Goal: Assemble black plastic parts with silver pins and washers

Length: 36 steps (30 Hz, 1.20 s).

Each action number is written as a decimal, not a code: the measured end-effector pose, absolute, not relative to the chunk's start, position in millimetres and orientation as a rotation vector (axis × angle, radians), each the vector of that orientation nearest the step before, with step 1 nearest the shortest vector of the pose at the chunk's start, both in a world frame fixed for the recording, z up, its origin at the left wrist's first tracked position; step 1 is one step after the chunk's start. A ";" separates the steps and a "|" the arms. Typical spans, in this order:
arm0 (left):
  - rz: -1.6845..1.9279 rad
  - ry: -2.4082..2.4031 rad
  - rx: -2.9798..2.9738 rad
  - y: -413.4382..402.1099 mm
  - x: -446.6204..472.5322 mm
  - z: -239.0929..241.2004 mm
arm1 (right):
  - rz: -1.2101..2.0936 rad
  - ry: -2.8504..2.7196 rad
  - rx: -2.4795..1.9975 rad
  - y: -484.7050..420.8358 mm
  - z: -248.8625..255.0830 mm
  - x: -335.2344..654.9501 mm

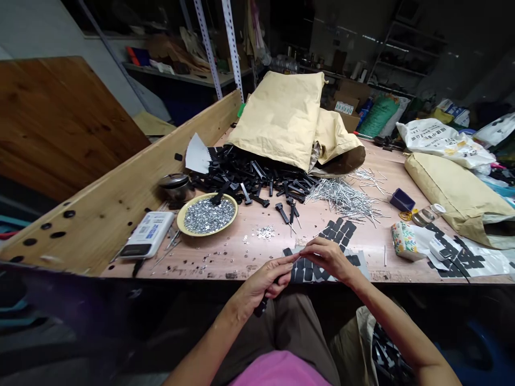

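A: Your left hand [270, 276] is mostly closed: the lower fingers curl round a narrow black plastic piece [260, 306], whose end pokes out below your fist, while the forefinger reaches toward your other hand.

B: And your right hand [328, 257]?

A: Its fingers are bent and drawn close, palm turned down, with the tips meeting your left fingertips. Whether you pinch something there is too small to tell.

B: How do you hold your arms?

A: Both forearms slant inward from your sides, so the hands come together in front of you. Your left hand sits lower, at the table's front edge; your right is raised a little over the tabletop.

B: What lies close by?

A: Just under and beside your right hand is a flat grey sheet [364, 268] bearing dark rounded-rectangle pads [308, 272]. More dark pads [340, 230] lie just beyond that hand, and past them spreads a heap of thin silvery metal rods [344, 198].

B: Out past your left hand?

A: A round yellow bowl [181, 221] filled with small silvery metal bits [209, 215] stands beyond it and to the left. Straight ahead of both hands, a few loose black plastic pieces [282, 213] lie near a larger black pile [237, 169].
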<state>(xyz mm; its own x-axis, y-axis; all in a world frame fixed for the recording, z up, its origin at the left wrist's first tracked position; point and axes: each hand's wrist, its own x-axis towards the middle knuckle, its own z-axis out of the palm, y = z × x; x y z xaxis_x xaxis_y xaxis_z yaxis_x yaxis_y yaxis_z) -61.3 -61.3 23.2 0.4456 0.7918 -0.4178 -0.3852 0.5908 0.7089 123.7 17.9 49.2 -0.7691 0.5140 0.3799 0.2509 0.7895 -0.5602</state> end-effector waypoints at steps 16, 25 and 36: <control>0.844 0.836 0.711 -71.3 -54.1 29.5 | 1.163 -2.058 -0.784 2.2 52.5 125.1; 0.887 0.907 0.839 -71.3 -46.6 26.0 | 0.834 -2.199 -0.783 -13.4 68.0 128.4; 1.167 1.279 1.672 -72.7 -36.1 6.8 | 0.690 -2.448 -0.765 -14.3 62.3 147.5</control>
<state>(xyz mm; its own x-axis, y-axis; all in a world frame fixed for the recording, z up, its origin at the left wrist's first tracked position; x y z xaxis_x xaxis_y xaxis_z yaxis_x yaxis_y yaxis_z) -36.1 -72.7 6.8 0.0988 0.9680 0.2308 0.3182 -0.2505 0.9143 147.5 -14.3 62.3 -0.7281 0.6214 0.2894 0.3786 0.7165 -0.5859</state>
